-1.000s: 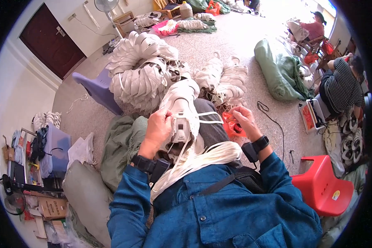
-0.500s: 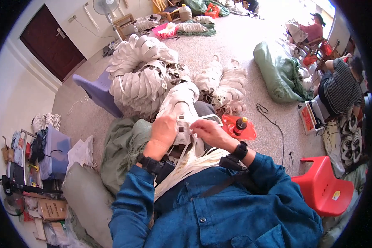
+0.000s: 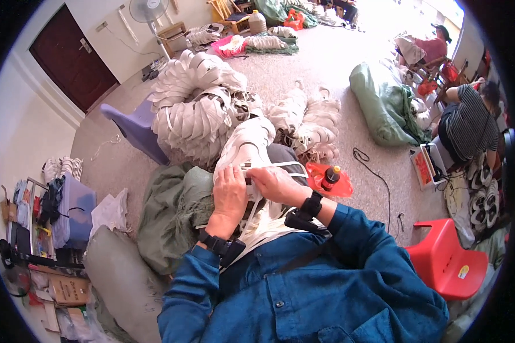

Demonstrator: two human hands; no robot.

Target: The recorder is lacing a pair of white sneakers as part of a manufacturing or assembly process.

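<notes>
hands: left hand [image 3: 230, 194] and right hand [image 3: 274, 184] both gripping the white shoe upper [image 3: 243, 150]
tray: red tray [image 3: 326, 178], dark bottle [image 3: 329, 178] inside
behind: pile of white uppers [image 3: 194, 111]

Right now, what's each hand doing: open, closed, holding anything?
Left hand: closed around the white shoe upper on the lap.
Right hand: fingers curled on the same upper, pinching near its white straps.

The left hand [image 3: 230, 194] and right hand [image 3: 274, 184] cover the middle of a white shoe upper [image 3: 243, 147], so the grip of the fingers on it cannot be made out. White straps [image 3: 263, 220] run out of sight beneath the blue jacket [image 3: 303, 291], whose lower part is cut off by the picture's bottom edge. The seated person in a striped shirt [image 3: 469, 123] is partly lost in the dark right rim. Clutter [image 3: 34, 228] by the left edge is too small to identify.
</notes>
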